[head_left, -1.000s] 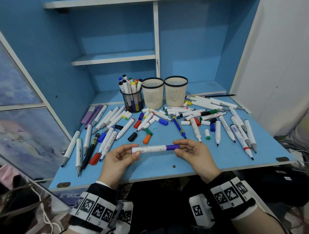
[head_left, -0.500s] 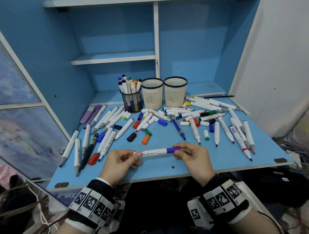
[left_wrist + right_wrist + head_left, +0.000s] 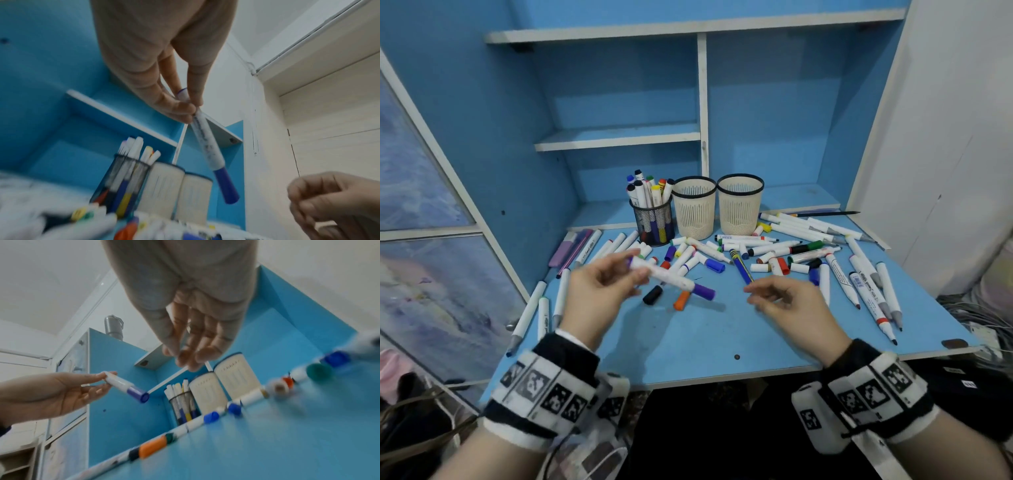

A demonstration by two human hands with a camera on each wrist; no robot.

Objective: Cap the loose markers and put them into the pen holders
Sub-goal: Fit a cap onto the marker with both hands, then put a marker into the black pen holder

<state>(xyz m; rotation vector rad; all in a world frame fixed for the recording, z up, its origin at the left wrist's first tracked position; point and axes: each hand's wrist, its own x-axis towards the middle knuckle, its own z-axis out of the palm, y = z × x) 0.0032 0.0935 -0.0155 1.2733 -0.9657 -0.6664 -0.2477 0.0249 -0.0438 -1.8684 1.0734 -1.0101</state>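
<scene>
My left hand (image 3: 616,274) (image 3: 185,105) pinches the tail end of a white marker with a purple cap (image 3: 671,279) (image 3: 207,151) (image 3: 127,387), lifted above the blue desk (image 3: 705,335), cap pointing right and down. My right hand (image 3: 767,294) (image 3: 185,356) hovers apart from it over the desk's middle, fingers loosely curled, holding nothing. At the back stand a black mesh holder (image 3: 654,222) full of markers and two cream holders (image 3: 694,209) (image 3: 739,204). Many loose markers and caps litter the desk.
Uncapped markers lie in a row at the desk's left (image 3: 544,308) and fan out at the right (image 3: 869,287). An orange cap (image 3: 681,300) and a black cap (image 3: 653,294) lie just beyond my hands. Blue shelves (image 3: 619,137) rise behind the holders.
My right hand has let go of the capped marker and drawn away to the right. My left hand has lifted the marker up and back, tilting it.
</scene>
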